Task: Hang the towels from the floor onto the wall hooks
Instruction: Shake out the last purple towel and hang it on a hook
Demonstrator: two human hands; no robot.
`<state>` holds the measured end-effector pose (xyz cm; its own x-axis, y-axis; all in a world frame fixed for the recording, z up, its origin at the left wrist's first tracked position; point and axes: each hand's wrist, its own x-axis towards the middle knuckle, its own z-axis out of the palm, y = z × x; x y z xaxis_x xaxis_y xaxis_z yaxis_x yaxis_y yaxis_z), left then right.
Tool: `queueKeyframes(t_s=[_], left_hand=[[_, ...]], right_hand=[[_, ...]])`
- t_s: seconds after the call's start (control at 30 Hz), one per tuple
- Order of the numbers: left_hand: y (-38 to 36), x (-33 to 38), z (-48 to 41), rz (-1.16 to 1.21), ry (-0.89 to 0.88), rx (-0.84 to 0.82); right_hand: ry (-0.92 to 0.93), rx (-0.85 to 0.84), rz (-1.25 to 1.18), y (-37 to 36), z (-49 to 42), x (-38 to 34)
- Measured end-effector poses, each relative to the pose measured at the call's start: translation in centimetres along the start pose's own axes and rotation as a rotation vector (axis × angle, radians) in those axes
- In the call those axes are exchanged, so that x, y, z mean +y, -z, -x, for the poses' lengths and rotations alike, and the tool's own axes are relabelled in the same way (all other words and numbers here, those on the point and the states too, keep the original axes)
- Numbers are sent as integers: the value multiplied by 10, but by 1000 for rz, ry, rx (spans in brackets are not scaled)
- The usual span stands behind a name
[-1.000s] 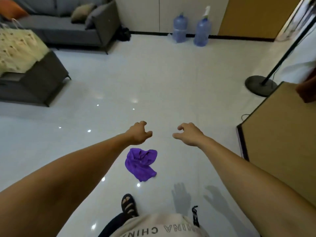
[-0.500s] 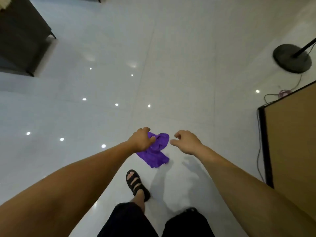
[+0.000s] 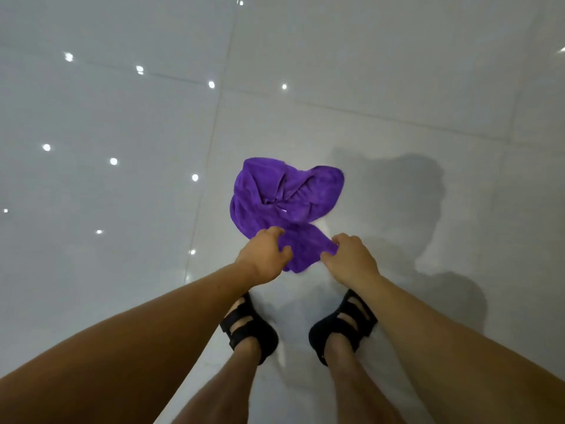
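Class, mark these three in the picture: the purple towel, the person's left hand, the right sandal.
purple towel (image 3: 287,194), head view, on its bunched middle folds.
left hand (image 3: 264,258), head view, on the back of the hand.
right sandal (image 3: 324,332), head view, on its black upper.

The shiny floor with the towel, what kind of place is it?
Probably indoors, a room: glossy white floor tiles show reflected ceiling lights, and a purple towel lies crumpled near black sandals.

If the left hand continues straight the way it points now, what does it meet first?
The purple towel: the left hand points at its near end, fingers over the cloth. Whether they touch it is unclear.
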<state>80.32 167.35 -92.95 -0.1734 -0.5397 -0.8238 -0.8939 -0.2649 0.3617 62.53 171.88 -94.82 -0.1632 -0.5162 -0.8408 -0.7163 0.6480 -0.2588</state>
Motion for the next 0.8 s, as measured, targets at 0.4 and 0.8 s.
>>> queueKeyframes(t_s=[0.4,0.8], left_hand=[[-64,-70,-112,-41,28,80],[82,95,25,-105,-446,173]], right_hand=[[4,95,158,-106,-129,38],[341,205,-839,119,58,-72]])
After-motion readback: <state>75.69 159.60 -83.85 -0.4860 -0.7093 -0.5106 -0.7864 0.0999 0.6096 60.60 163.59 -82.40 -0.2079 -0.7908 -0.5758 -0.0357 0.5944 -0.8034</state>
